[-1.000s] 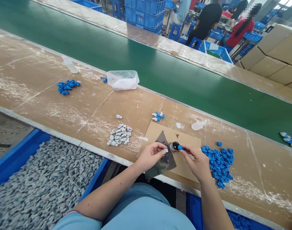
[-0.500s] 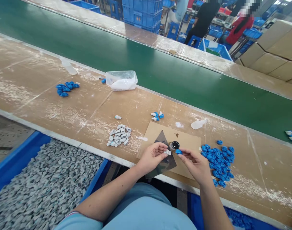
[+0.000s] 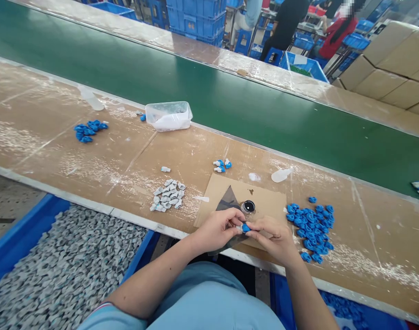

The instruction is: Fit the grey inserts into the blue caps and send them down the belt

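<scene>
My left hand [image 3: 220,228] pinches a small white piece, mostly hidden by the fingers. My right hand [image 3: 272,236] pinches a blue piece [image 3: 245,228], which meets the white piece between both hands. Just beyond the fingers, a small round pot of black liquid [image 3: 248,206] stands on a cardboard sheet [image 3: 269,204] beside a dark triangular sheet [image 3: 229,198]. Right of the cardboard lies a pile of blue pieces [image 3: 311,229]; to its left is a group of grey-white pieces [image 3: 168,195]. Several joined blue-and-white pieces [image 3: 222,165] rest behind the cardboard.
A green conveyor belt [image 3: 202,87] runs beyond the table. On the table are a clear tub [image 3: 169,116], a white bottle [image 3: 91,99] and another blue pile [image 3: 89,130]. A blue bin of grey pieces [image 3: 75,256] sits at lower left. People sit in the background.
My hands have come together, and the blue piece has moved left to meet the white piece. Both hands sit slightly lower, farther from the black pot. The whole view has shifted slightly.
</scene>
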Motion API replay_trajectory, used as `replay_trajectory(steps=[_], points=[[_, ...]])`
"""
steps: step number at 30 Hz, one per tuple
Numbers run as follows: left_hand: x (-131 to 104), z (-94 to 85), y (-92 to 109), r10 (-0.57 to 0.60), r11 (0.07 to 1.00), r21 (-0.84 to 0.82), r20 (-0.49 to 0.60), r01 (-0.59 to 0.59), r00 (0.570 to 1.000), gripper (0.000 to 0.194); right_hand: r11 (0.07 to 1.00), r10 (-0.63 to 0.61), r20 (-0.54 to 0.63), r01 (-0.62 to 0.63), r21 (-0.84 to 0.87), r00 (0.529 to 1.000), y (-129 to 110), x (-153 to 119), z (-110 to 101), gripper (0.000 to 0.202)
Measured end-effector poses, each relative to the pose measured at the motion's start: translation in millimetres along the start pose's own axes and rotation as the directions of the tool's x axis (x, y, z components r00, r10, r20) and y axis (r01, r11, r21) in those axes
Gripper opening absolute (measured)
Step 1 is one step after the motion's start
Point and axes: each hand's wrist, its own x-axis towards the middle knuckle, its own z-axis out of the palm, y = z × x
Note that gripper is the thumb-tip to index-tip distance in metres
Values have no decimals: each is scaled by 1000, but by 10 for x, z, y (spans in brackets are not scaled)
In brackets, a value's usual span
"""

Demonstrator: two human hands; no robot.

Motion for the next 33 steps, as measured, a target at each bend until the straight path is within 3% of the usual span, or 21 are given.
replay_trajectory(steps=[3, 6, 10, 14, 16, 18, 22, 24, 29, 33], points=[[-18, -18, 93, -12, 999, 39, 49, 10, 999, 18, 999, -44, 13, 44, -10, 999, -35, -11, -25, 10], [-21, 14, 87, -24, 994, -102, 55, 29, 998, 19, 999, -22, -21, 23, 27, 1000, -48, -39, -23, 9], [-13, 118, -28, -30, 969, -246, -25, 23, 999, 19, 997, 51, -135, -44, 56, 990, -17, -118, 102, 7], [15, 146, -89, -56, 984, -176, -72, 43, 996, 19, 995, 91, -155, -96, -19, 984, 37, -184, 202, 12], [49, 66, -67, -55, 990, -129, -44, 49, 998, 17, 992, 77, -116, -87, -87, 990, 84, -219, 124, 15], [107, -87, -24, -44, 997, -73, -74, 38, 996, 16, 972, 107, -148, -135, -191, 983, 152, -291, -64, 16], [308, -502, 53, -8, 984, 164, -351, 70, 936, 17, 797, 255, -364, -408, -446, 896, 337, -556, -568, 23], [436, -677, 69, 12, 954, 272, -454, 125, 891, 15, 713, 303, -360, -460, -529, 882, 432, -680, -741, 26], [655, -842, 55, 46, 936, 321, -517, 143, 855, 22, 682, 351, -264, -438, -585, 898, 568, -753, -792, 28], [557, -864, 2, 104, 933, 343, -553, 112, 827, 30, 712, 261, -204, -331, -619, 943, 624, -725, -747, 33]])
